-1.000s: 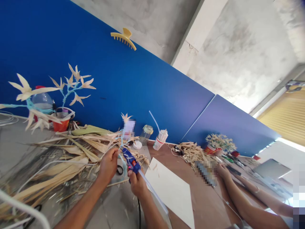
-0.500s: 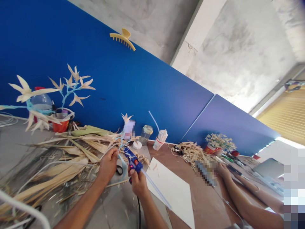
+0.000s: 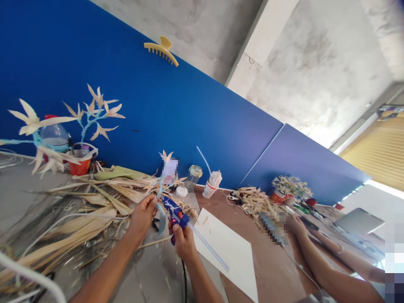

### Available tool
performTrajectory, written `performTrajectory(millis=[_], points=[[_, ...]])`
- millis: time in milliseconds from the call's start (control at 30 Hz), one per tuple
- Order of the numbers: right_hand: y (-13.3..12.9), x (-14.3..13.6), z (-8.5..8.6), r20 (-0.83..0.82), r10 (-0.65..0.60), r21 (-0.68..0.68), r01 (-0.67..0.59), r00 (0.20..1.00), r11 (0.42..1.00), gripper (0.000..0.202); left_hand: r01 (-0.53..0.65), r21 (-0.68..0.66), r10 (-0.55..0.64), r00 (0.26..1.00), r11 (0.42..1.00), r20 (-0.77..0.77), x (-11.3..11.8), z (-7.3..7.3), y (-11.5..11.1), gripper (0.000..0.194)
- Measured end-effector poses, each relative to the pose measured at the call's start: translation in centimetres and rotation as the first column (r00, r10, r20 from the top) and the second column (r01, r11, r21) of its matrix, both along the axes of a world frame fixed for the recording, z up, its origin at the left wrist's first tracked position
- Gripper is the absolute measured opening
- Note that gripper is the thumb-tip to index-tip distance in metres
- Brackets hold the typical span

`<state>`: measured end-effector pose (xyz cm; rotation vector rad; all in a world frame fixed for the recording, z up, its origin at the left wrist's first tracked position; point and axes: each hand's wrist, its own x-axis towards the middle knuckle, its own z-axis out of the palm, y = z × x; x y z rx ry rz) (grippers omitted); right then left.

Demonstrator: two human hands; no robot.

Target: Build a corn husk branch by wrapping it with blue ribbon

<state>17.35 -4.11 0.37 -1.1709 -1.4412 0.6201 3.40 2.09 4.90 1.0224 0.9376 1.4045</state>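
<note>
My left hand [image 3: 145,211] pinches the lower end of a blue-wrapped flower stem [image 3: 161,185], which stands upright with a pale husk flower [image 3: 166,157] at its top. A loose blue strip [image 3: 161,221] hangs below those fingers. Wrapped round the handle of a blue hot glue gun [image 3: 173,211], my right hand [image 3: 183,237] holds it with the nozzle close to the stem, beside my left fingertips. A long clear glue stick [image 3: 210,248] sticks out of the gun's back. Whether the nozzle touches the stem I cannot tell.
Dried corn husks [image 3: 104,210] cover the table's left. Behind stand a red bucket [image 3: 80,166] by finished branches [image 3: 93,122], a jar [image 3: 193,177] and a cup [image 3: 212,185]. A white board [image 3: 230,256] lies right. A co-worker's hands [image 3: 296,227] work farther right.
My left hand has shifted very slightly, and the stem with its hanging blue strip has tilted a little to the left. The glue gun stays almost where it was.
</note>
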Motion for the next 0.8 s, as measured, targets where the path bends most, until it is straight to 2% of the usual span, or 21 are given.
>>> performTrajectory(millis=[100, 433, 667, 800], points=[[0.1, 0.0, 0.1, -0.055, 0.04, -0.028, -0.041, 0.998, 0.999, 0.045, 0.01, -0.009, -0.01, 1.0, 1.0, 0.008, 0.0, 0.0, -0.1, 0.041], [0.0, 0.0, 0.4, -0.107, 0.049, 0.0, -0.049, 0.993, 0.999, 0.049, -0.012, -0.012, 0.011, 0.999, 1.0, -0.041, -0.1, 0.2, -0.3, 0.035], [0.1, -0.3, 1.1, -0.173, 0.131, -0.002, -0.133, 0.976, 0.991, 0.054, -0.128, 0.046, 0.125, 0.99, 0.991, 0.072, 0.2, -0.7, 0.2, 0.053], [0.0, -0.1, 1.9, -0.289, 0.177, -0.074, -0.207, 0.941, 0.976, 0.061, -0.143, 0.045, 0.138, 0.986, 0.989, 0.089, 0.2, -0.9, 0.3, 0.054]])
